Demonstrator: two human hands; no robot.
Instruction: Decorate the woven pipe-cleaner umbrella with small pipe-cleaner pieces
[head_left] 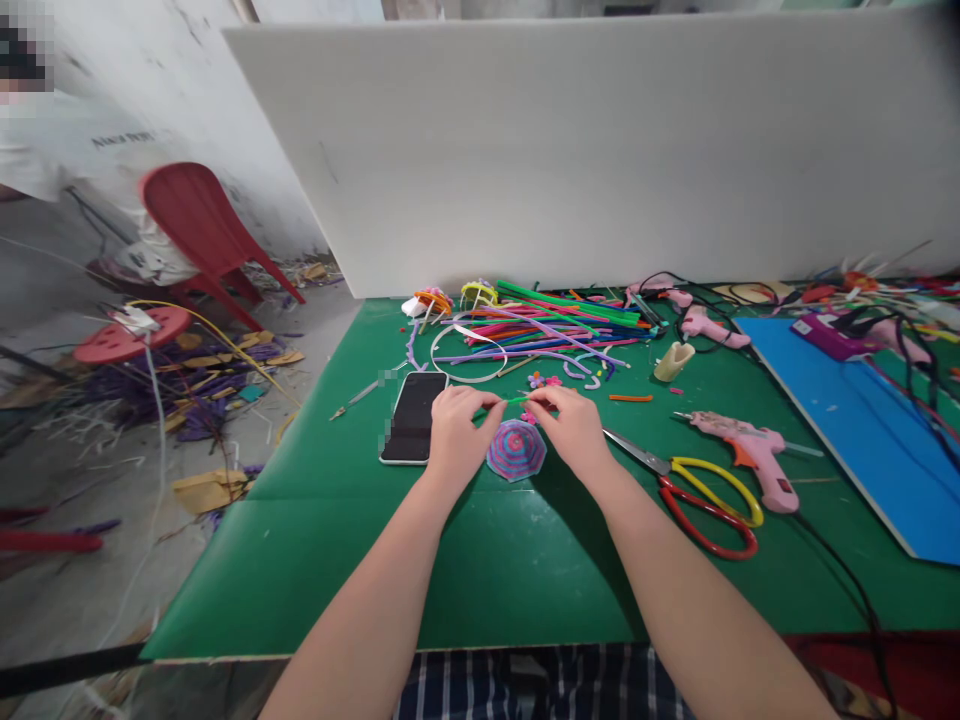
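A short green pipe cleaner point(516, 401) stretches between my two hands, above the green table. My left hand point(463, 420) pinches one end between thumb and finger, beside a phone point(415, 418) lying face up. The other end is pinched by my right hand point(568, 425). Just below the fingers lies a small octagonal piece point(516, 450) with pink, blue and purple rings. Small pink and purple flowers point(537, 381) sit right behind the hands, partly covered by them.
Scissors point(675, 475) with red and yellow handles and a pink glue gun point(750, 450) lie to the right, near a blue board point(862, 430). Pipe cleaners point(555, 322) and a white headband point(469, 378) are at the back, before a white panel point(600, 150). A person point(67, 150) is at far left.
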